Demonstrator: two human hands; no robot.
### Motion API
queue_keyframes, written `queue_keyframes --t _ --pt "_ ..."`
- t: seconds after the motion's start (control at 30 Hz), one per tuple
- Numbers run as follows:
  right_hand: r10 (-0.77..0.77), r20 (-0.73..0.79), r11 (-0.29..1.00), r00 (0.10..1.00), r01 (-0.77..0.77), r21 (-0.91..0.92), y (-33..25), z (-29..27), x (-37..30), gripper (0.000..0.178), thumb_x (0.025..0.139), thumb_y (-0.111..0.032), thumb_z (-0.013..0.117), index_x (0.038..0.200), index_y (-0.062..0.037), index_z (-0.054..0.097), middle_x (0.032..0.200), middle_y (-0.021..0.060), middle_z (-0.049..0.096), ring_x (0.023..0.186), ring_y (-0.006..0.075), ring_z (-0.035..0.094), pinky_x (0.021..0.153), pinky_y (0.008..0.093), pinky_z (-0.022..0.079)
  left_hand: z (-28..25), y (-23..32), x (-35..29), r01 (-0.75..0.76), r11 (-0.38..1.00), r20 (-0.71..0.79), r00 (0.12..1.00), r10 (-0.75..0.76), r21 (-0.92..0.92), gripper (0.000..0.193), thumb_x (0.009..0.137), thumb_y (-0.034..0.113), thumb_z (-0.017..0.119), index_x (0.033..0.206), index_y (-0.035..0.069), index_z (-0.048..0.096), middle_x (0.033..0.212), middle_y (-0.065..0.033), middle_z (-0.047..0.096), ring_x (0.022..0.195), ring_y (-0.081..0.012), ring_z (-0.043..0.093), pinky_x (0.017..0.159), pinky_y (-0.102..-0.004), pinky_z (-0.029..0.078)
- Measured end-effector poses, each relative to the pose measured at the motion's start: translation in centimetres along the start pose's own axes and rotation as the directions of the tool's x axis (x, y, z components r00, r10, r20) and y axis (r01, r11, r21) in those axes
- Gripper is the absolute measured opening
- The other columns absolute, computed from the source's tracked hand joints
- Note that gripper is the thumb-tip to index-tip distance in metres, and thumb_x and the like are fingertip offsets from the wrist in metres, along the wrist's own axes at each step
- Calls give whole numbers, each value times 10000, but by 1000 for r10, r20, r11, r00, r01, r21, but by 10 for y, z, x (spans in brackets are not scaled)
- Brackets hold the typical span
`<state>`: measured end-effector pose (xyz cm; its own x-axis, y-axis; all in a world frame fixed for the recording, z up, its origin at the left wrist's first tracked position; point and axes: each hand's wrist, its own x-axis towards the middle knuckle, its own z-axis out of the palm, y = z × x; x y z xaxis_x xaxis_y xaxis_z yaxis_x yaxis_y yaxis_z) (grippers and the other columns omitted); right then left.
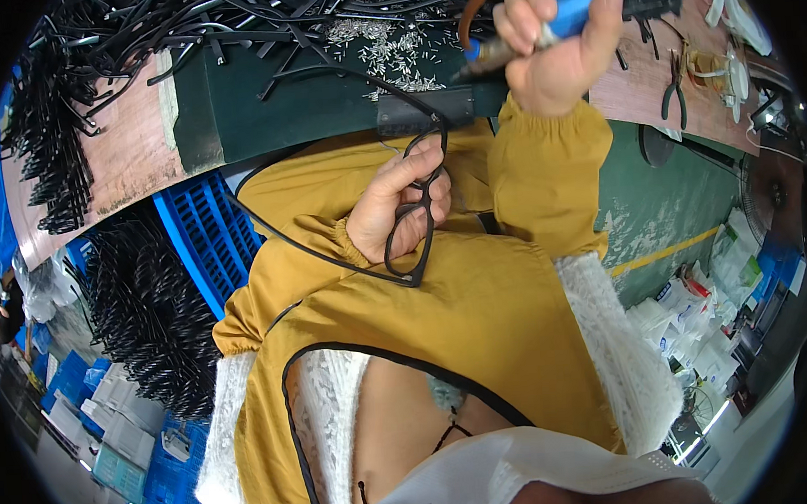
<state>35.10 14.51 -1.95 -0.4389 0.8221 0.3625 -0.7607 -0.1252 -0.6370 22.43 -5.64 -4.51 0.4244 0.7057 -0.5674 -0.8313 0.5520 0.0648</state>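
Observation:
A black eyeglass frame (425,196) is held over my lap by my left hand (391,193), whose fingers close round its rims. One temple arm runs up over the bench and the other bends back across my sleeve. My right hand (549,75) is raised above the bench's right part, wrapped round a blue-bodied powered screwdriver (575,10). Its narrow tip points left, apart from the glasses and blurred. Below and left of that tip, a dark block (425,111) sits at the bench edge. Loose small silvery metal pieces (402,59) are scattered behind it.
Black temple arms (236,23) lie heaped along the bench's back, with another pile (55,133) at left. A blue basket (209,230) and many black frames (146,311) stand below left. Pliers (675,92) lie on the right; white bags (699,319) sit lower right.

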Motion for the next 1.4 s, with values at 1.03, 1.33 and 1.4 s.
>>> queue_keyframes --t 1.03,1.33,1.4 --pt "-171 -324 984 930 143 -108 19 -9 19 311 1060 -470 536 1003 -164 546 709 -12 481 505 93 404 430 231 309 12 51 -3 -659 668 232 750 619 345 372 936 54 607 1293 -37 556 991 -82 565 1015 -228 635 864 -313 565" --pt "68 -52 991 996 -73 -112 21 -3 -16 491 1005 -617 552 1238 -186 588 714 -7 504 536 115 474 452 250 354 -14 4 -11 -626 -133 534 513 672 768 166 1035 14 537 1143 -19 659 1432 -296 573 1307 -357 593 1106 -410 432" --pt "50 -64 997 997 -53 -48 26 -2 -21 498 988 -614 587 1242 -185 588 718 -4 510 530 115 476 454 250 350 -19 2 -11 -639 -155 556 492 670 753 165 1034 11 536 1141 -23 657 1425 -310 575 1292 -365 606 1096 -406 442"
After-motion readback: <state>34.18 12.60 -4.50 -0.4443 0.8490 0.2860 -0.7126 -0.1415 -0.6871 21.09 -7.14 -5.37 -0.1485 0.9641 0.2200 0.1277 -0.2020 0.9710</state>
